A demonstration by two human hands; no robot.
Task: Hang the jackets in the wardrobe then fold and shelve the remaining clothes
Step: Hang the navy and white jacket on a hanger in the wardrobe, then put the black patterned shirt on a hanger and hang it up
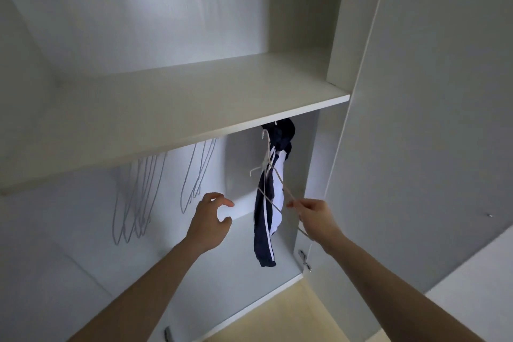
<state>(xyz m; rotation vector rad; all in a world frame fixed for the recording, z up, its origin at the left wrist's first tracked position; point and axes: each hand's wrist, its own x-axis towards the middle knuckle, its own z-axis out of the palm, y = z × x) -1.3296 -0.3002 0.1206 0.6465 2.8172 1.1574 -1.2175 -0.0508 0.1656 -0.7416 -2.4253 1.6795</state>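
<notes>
A navy and white striped jacket [268, 208] hangs on the right side of the wardrobe's lower compartment, under the white shelf [194, 108]. A thin pale hanger [270, 175] slants in front of the jacket, its hook near the shelf edge. My right hand [312, 215] pinches the hanger's lower bar beside the jacket. My left hand [211, 219] hovers in the compartment left of the jacket, fingers loosely curled, holding nothing. The rail is hidden behind the shelf.
Several empty wire hangers [138, 200] hang at the left, and more hangers [197, 172] hang nearer the middle. The open wardrobe door [416, 119] stands at my right, with a hinge [304, 258] below my right wrist. Beige floor [291, 314] shows beneath.
</notes>
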